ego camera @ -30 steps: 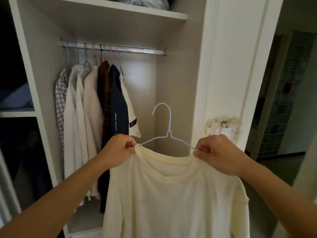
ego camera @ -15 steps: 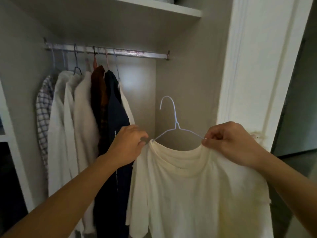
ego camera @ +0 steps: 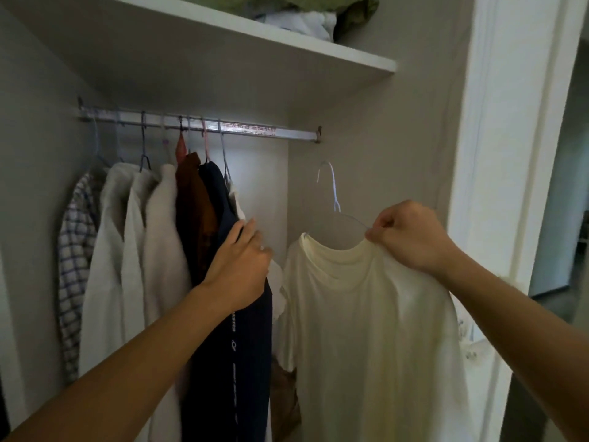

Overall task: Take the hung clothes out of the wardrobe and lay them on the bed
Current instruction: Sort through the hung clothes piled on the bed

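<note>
**One shirt off the rail, the rest still hanging**

My right hand (ego camera: 411, 237) pinches the cream T-shirt (ego camera: 366, 330) at its collar, together with the thin wire of the white hanger (ego camera: 333, 194). The hook hangs free in the air below the rail (ego camera: 197, 126), caught on nothing. My left hand (ego camera: 240, 266) reaches in with fingers mostly straight, pressing against the navy garment (ego camera: 236, 346) at the right end of the hung row; it grips nothing that I can see.

As I judge it, the job is barely begun. The cream shirt is out but not on the bed, which is out of sight. Left on the rail are the navy piece, a brown shirt (ego camera: 191, 199), several pale shirts (ego camera: 140, 244) and a checked shirt (ego camera: 75, 250) at the far left.

The right half of the rail is bare, so there is room to lift hooks off. The shelf (ego camera: 287, 55) sits close overhead, and the wardrobe's door frame (ego camera: 497, 186) stands just beside my right wrist.
</note>
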Demonstrator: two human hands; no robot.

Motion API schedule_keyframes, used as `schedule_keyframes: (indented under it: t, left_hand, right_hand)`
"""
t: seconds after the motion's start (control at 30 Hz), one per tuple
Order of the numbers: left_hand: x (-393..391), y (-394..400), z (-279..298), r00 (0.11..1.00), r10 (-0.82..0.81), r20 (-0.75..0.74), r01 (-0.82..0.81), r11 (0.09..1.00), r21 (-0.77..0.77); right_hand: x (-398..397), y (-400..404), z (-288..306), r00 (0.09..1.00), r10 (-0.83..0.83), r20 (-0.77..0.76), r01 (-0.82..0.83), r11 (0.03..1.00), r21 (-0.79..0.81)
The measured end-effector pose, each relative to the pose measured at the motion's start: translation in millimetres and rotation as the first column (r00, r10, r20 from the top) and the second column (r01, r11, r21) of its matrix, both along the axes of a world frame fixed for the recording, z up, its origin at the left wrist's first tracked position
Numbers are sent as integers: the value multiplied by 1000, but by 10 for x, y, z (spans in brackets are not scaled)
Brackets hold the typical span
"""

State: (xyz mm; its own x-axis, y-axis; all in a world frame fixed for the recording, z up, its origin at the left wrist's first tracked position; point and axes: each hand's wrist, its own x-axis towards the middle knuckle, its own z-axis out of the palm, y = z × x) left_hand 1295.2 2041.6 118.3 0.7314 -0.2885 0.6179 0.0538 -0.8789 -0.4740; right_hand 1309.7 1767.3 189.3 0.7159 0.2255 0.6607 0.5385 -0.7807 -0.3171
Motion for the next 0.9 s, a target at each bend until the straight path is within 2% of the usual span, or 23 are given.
schedule_keyframes:
  t: [0.23,0.6,0.9]
  left_hand:
    - [106,165,91,999,-28,42,29,999,-16]
    - [195,222,447,973,-89,212,101,994,-50]
    - [438,355,639,978,-24,207,73,970,-231]
  right_hand:
    - [373,567,303,999,-17,50,18,1000,-15]
    - [1000,1433,627,998,50,29,-50,999,18]
    - [1283,1961,873,984,151,90,-158,984,85]
